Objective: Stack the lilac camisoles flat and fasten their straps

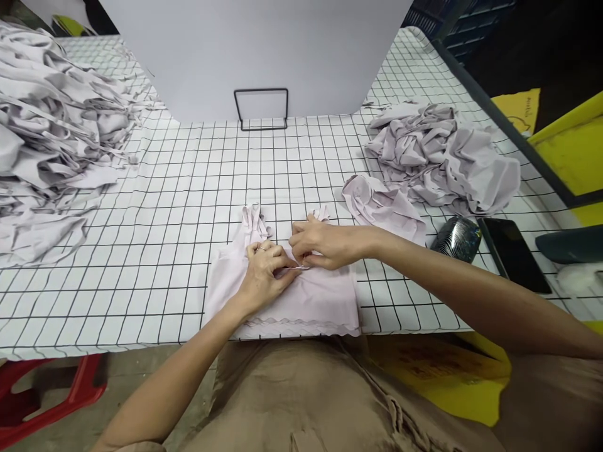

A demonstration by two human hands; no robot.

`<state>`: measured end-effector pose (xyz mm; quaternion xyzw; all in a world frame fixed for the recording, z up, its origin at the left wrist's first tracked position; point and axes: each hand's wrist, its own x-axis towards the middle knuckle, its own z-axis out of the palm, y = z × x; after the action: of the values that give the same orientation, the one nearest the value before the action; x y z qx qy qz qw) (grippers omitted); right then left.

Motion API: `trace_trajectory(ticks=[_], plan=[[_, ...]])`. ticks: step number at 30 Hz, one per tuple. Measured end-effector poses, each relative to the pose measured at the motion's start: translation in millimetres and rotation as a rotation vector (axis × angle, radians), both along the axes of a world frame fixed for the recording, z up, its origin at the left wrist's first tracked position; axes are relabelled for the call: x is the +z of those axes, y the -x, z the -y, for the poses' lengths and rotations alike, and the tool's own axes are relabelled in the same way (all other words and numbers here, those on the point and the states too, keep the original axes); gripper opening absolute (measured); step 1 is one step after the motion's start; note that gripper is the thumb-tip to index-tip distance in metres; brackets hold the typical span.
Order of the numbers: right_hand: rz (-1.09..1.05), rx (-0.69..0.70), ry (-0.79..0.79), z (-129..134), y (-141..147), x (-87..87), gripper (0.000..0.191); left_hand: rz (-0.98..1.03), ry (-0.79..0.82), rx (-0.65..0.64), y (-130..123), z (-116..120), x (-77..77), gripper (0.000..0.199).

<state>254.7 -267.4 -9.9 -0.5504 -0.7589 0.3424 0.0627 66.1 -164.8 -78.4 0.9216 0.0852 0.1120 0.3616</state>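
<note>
Hands, left [267, 273] and right [320, 243], both pinching pale pink thin fabric garment [301, 301] on black-and-white grid-patterned tabletop [164, 251].

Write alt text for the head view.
The left hand and right hand pinch a pale pink garment on a grid-patterned tablecloth. A large fabric pile lies at left, a smaller pile at right, near a black phone.

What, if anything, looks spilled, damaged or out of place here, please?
Nothing stands out: the garment held by the left hand and right hand lies mostly flat, the left heap and right heap of cloth look rumpled, and no spill shows.
</note>
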Motion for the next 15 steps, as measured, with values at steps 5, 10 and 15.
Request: trace_trajectory(ticks=[5,10,15], plan=[[-0.010,0.007,-0.010,-4,3,0.5,0.018,-0.003,0.004,-0.006,0,-1,-1.9,0.011],[-0.080,-0.020,-0.096,-3,5,-7.4,0.018,-0.033,0.017,0.007,1,-1,-2.1,0.011],[-0.125,-0.098,-0.224,3,15,-22.8,0.021,-0.066,0.046,0.037,1,-2,0.1,0.016]])
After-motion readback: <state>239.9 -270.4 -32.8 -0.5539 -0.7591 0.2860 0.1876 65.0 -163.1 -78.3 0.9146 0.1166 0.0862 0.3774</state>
